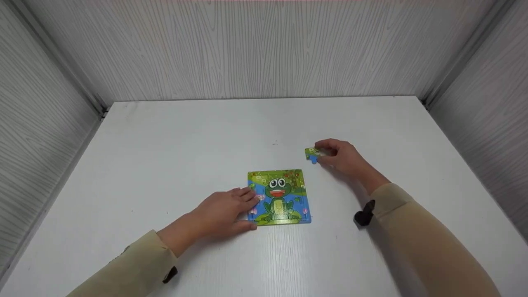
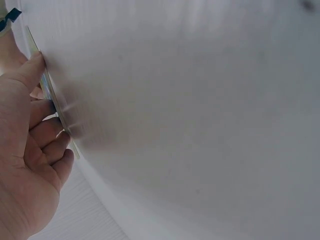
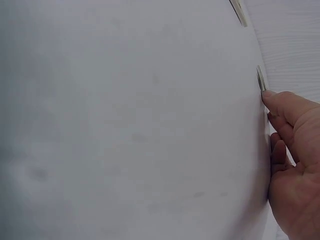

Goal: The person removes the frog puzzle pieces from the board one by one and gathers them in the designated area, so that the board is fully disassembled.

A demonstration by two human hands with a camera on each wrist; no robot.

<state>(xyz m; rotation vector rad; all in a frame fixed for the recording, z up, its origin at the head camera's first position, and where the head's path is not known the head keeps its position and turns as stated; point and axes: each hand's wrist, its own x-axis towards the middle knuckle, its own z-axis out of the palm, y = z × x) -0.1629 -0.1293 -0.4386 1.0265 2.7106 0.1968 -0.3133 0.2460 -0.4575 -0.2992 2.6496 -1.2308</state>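
Observation:
A square frog jigsaw puzzle (image 1: 279, 202) with a green and blue picture lies flat on the white table in the head view. My left hand (image 1: 225, 212) rests at its left side, fingertips on the picture and thumb by the lower-left corner. In the left wrist view the puzzle shows only as a thin edge under the left hand (image 2: 30, 135). Beyond the puzzle's upper right, my right hand (image 1: 340, 156) pinches a small green and blue puzzle piece (image 1: 311, 154) between thumb and fingers. The right wrist view shows this piece (image 3: 260, 77) nearly edge-on in the right hand (image 3: 297, 145).
The white table (image 1: 185, 140) is bounded by a grey wood-grain panel (image 1: 255, 49) at the back and more panels at both sides. A black strap end (image 1: 364, 214) hangs from the right sleeve, near the tabletop.

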